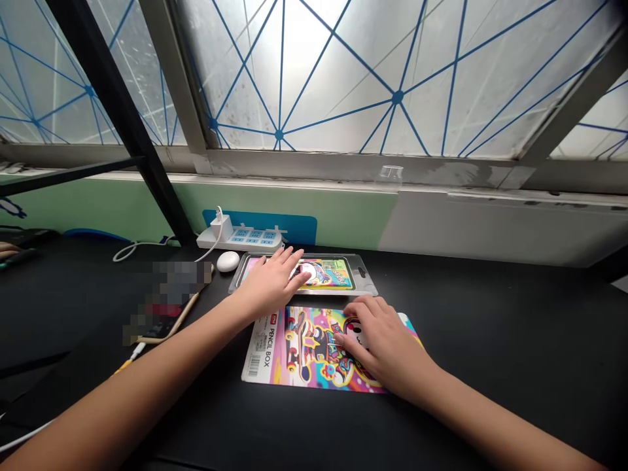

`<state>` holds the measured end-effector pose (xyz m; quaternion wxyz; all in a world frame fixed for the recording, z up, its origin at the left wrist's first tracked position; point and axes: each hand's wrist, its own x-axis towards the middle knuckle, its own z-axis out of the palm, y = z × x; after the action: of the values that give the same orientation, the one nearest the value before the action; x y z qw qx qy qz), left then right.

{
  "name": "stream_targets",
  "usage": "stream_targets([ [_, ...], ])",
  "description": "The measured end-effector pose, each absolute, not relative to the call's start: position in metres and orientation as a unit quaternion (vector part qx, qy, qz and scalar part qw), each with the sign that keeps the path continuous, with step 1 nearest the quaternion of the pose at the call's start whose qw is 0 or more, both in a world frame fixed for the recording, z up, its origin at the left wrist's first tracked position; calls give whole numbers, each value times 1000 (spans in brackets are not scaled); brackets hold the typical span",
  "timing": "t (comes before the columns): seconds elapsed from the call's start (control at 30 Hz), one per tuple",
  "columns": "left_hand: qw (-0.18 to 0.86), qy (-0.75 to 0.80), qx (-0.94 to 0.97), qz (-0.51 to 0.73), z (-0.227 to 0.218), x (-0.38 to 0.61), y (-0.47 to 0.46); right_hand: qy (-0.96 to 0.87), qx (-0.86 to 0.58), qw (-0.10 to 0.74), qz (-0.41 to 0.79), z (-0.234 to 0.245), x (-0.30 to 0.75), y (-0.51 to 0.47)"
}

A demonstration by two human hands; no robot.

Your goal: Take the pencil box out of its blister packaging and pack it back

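A colourful card printed "PENCIL BOX" (304, 347) lies flat on the black table, with a skateboard picture on it. My right hand (377, 337) rests on the card's right part, fingers spread, hiding some of the print. Behind the card is a clear plastic package (360, 275) with a bright pencil box (328, 273) inside. Over the left half of that package lies my left hand (275, 281), fingers stretched out; it covers part of the pencil box.
A white power strip (255, 239) with a plugged-in charger (222, 226) stands against the wall. Beside the package sits a white rounded case (228, 261). At left, a phone (171, 317), partly blurred, has a cable attached. A black frame bar (147, 157) slants down to the table.
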<state>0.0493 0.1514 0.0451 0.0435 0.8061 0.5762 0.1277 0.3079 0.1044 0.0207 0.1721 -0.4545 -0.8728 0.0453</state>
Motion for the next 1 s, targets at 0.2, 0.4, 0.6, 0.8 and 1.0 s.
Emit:
stream_targets([
  [0.2,38,566,815,119,37,47,155,-866,-475,154,26,19,309,107],
  [0.4,28,555,825,104,36,40,152,-863,-480,153,29,17,309,107],
  [0.6,15,544,835,88,35,38,154,-859,-488,156,16,17,313,108],
  [0.8,37,535,838,104,37,36,153,-859,-483,169,9,17,313,108],
  [1.0,90,545,826,111,44,24,156,-836,-506,197,84,27,316,104],
])
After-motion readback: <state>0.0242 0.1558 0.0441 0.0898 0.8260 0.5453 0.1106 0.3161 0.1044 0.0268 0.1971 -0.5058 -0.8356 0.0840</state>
